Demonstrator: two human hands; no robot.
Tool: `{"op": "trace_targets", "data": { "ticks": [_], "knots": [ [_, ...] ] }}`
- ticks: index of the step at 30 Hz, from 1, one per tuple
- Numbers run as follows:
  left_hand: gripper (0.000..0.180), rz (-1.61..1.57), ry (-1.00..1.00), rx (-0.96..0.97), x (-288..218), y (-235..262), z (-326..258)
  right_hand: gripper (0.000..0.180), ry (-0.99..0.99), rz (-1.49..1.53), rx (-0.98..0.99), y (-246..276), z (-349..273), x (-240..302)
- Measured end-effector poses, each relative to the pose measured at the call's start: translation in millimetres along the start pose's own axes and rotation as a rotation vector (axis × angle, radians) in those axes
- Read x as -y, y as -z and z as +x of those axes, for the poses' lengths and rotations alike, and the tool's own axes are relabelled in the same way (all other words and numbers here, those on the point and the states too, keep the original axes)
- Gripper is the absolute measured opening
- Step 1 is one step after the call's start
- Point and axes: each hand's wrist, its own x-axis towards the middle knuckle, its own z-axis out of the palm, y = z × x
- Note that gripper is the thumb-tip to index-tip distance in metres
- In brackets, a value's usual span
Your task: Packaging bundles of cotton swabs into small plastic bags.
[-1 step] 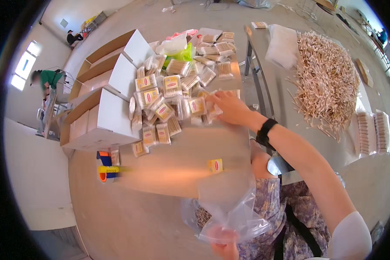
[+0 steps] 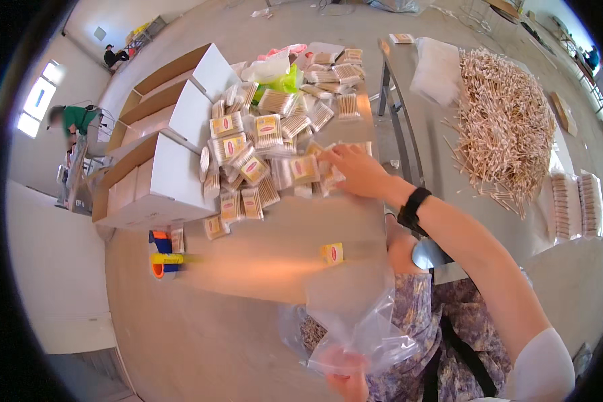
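Observation:
My right hand (image 2: 358, 171), with a black wristband (image 2: 412, 208), reaches to the right edge of a pile of small clear packets (image 2: 268, 130). These hold wooden-stick swabs, and several show a yellow and white label. Its fingers are curled around one swab packet (image 2: 330, 179), which they partly cover. Low in the view, near my lap, my left hand (image 2: 346, 376) is closed on the edge of a clear plastic bag (image 2: 365, 335). A small yellow label card (image 2: 332, 253) lies on the table close to the bag's upper end.
White cardboard boxes (image 2: 174, 181) stand open left of the pile. A blue, orange and yellow tape dispenser (image 2: 164, 258) sits at the table's near left. On the right-hand table are a heap of loose swabs (image 2: 506, 120), clear bags (image 2: 435, 70) and filled packs (image 2: 576, 204). A person in green (image 2: 80, 120) is far left.

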Motion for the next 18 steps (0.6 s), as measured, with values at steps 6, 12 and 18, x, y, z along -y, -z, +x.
{"op": "trace_targets", "data": {
  "ticks": [6, 12, 18],
  "knots": [
    [0.036, -0.403, -0.100, 0.003, 13, -21, 3, 0.076, -0.022, 0.077, 0.089, 0, -59, 45],
    [0.037, -0.526, -0.144, -0.014, 10, -17, 2, 0.084, -0.067, 0.209, -0.072, -6, -78, 38],
    [0.044, -0.673, -0.070, 0.000, -6, -10, 0, 0.085, -0.209, 0.272, -0.039, -6, -78, -3]
  ]
}}
